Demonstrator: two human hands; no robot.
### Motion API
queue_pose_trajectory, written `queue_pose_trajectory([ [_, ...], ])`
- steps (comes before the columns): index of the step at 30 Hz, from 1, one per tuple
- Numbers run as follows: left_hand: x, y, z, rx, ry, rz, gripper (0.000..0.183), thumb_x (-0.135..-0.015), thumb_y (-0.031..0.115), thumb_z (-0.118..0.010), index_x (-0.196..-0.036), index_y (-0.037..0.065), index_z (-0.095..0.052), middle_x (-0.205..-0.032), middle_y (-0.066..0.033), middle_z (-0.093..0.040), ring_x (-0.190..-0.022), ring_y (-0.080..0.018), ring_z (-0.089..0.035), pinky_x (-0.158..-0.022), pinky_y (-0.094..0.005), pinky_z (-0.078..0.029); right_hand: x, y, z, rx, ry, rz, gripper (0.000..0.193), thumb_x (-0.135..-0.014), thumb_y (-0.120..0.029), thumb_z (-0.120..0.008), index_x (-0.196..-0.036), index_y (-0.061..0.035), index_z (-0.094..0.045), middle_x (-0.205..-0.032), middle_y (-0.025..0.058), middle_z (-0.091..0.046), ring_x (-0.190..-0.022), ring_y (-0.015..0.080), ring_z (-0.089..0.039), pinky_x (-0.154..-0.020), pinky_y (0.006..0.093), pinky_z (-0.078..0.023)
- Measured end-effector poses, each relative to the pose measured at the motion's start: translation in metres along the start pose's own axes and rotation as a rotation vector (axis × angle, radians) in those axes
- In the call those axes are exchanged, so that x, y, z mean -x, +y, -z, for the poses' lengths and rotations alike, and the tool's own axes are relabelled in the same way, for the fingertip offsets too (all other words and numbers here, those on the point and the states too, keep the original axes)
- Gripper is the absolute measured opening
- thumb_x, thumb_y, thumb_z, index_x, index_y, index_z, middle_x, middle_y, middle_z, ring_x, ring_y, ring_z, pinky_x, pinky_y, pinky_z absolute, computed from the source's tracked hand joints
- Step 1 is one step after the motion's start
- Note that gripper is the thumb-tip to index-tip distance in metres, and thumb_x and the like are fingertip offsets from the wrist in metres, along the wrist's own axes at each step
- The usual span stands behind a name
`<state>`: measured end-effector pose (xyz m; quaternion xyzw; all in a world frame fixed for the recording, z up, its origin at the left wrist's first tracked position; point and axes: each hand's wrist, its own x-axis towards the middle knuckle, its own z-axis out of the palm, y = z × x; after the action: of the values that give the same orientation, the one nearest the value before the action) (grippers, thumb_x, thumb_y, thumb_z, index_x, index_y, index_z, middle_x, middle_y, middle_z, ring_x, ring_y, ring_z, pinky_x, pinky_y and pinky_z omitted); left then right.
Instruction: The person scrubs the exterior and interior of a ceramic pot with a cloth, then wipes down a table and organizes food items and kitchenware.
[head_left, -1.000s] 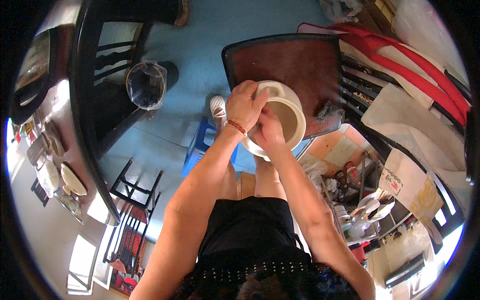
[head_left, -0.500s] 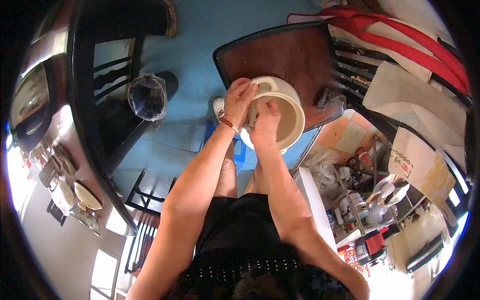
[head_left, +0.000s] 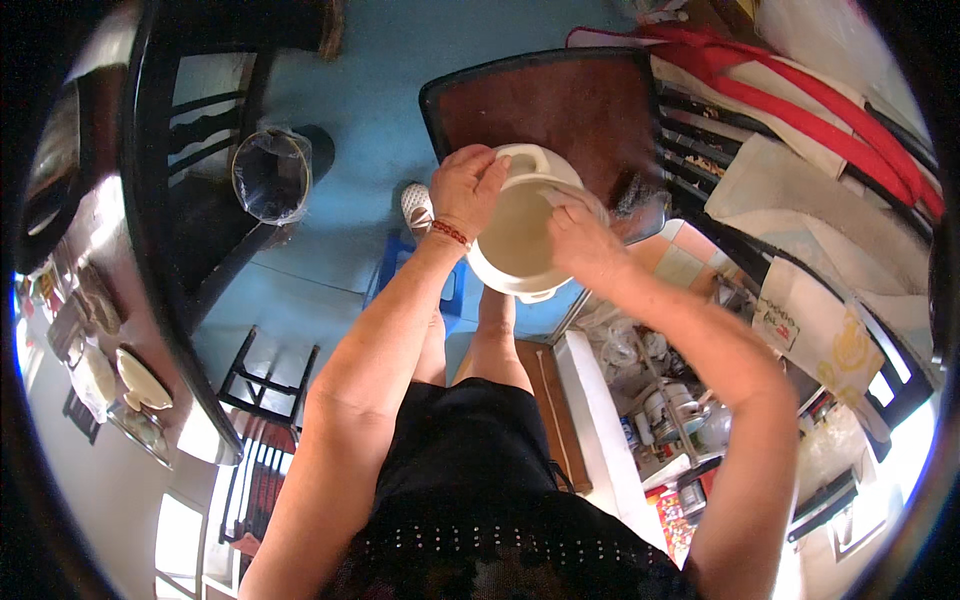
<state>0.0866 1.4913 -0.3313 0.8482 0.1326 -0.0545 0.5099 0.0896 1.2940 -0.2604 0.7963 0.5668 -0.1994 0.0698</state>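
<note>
Out on the left, there's your lined bin (head_left: 272,177), then the blue stool (head_left: 452,296) low down, and here's your left hand (head_left: 466,188), clamped on the cream pot (head_left: 515,235) at its upper-left edge, by the far handle (head_left: 532,149). The pot lies between your hands, mouth tipped toward you, its handle line running away from you. Over to the right side of the opening, your right hand (head_left: 588,243) sits curled, nearer that wall; whether it's pinching anything, I can't tell. Beyond, the brown chair seat (head_left: 560,100).
</note>
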Motion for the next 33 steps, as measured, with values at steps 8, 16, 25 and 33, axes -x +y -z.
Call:
queue_pose_trajectory([
  [8, -0.002, -0.003, -0.001, -0.025, 0.037, -0.012, 0.031, -0.082, 0.037, -0.060, -0.085, 0.008, -0.071, -0.093, -0.0095, -0.067, -0.089, -0.0313, -0.061, -0.080, -0.0409, -0.047, -0.043, 0.051, 0.038, 0.246, -0.040, 0.382, 0.020, -0.071, -0.014, -0.056, -0.085, -0.0125, -0.070, -0.087, 0.0010, -0.055, -0.099, 0.0199, -0.047, -0.099, 0.0394, -0.032],
  [16, 0.002, 0.008, 0.004, -0.108, 0.032, 0.032, 0.031, -0.082, 0.039, -0.059, -0.083, 0.010, -0.071, -0.093, -0.0068, -0.067, -0.091, -0.0274, -0.060, -0.080, -0.0423, -0.043, -0.005, -0.048, 0.024, -0.620, -0.535, -0.469, 0.024, -0.073, -0.006, -0.053, -0.095, 0.0004, -0.061, -0.105, 0.0172, -0.053, -0.097, 0.0340, -0.052, -0.088, 0.0452, -0.046],
  [25, 0.001, 0.012, 0.006, -0.148, 0.070, -0.059, 0.029, -0.083, 0.031, -0.063, -0.088, 0.003, -0.070, -0.092, -0.0132, -0.067, -0.084, -0.0318, -0.064, -0.075, -0.0388, -0.050, -0.067, 0.001, -0.077, -0.814, -0.172, -0.537, 0.031, -0.087, -0.009, -0.044, -0.112, 0.0010, -0.060, -0.116, 0.0254, -0.057, -0.109, 0.0366, -0.056, -0.091, 0.0433, -0.047],
  [33, 0.003, 0.014, 0.008, -0.126, 0.047, -0.002, 0.032, -0.082, 0.035, -0.064, -0.085, 0.003, -0.070, -0.091, -0.0130, -0.068, -0.082, -0.0306, -0.065, -0.073, -0.0382, -0.051, -0.081, -0.042, -0.125, -1.079, -0.119, -1.228, 0.034, -0.086, -0.008, -0.051, -0.118, -0.0010, -0.058, -0.118, 0.0207, -0.059, -0.109, 0.0353, -0.058, -0.093, 0.0410, -0.046],
])
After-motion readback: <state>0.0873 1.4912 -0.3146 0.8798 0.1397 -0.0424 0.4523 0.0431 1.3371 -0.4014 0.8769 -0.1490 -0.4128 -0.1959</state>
